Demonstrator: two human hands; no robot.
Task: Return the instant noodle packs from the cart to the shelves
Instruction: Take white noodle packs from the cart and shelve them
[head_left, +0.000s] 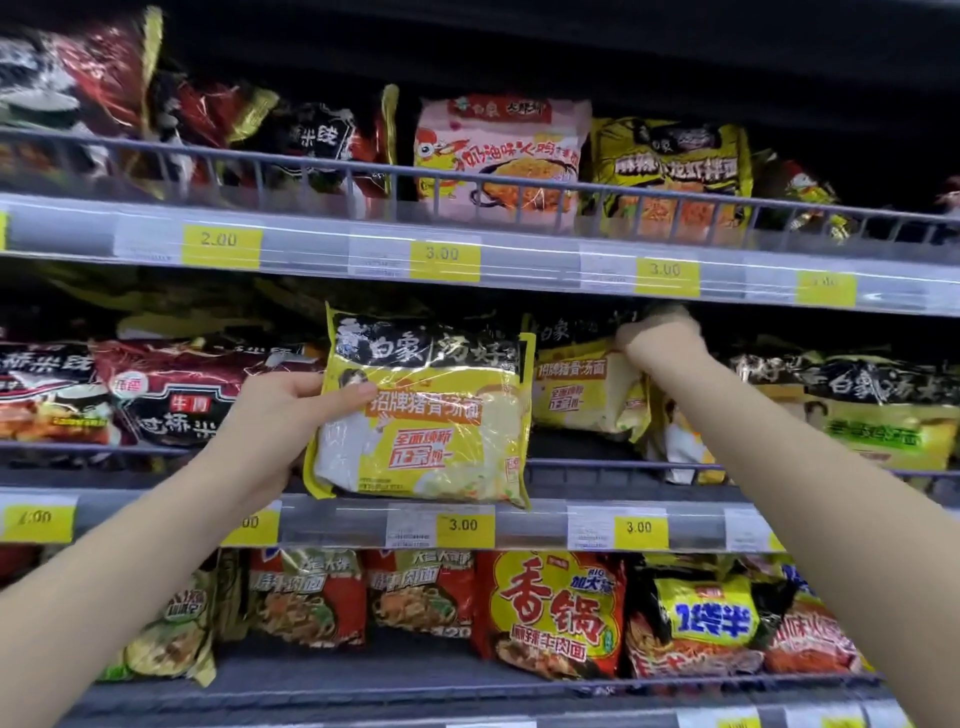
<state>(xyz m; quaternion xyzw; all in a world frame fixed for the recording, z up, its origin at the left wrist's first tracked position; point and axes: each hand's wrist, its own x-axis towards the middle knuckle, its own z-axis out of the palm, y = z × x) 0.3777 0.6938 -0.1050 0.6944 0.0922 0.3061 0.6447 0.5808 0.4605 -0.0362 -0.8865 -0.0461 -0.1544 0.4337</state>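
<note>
My left hand grips the left edge of a yellow and black instant noodle pack, thumb on its front, held upright in front of the middle shelf. My right hand reaches into the middle shelf and holds the top of a second yellow pack of the same kind, which stands inside the shelf behind its wire rail. The fingers of my right hand are partly hidden behind that pack. The cart is out of view.
Three shelves with grey wire rails and yellow price tags fill the view. Pink and yellow packs stand on the top shelf, dark red packs at the middle left, red and yellow packs on the bottom shelf.
</note>
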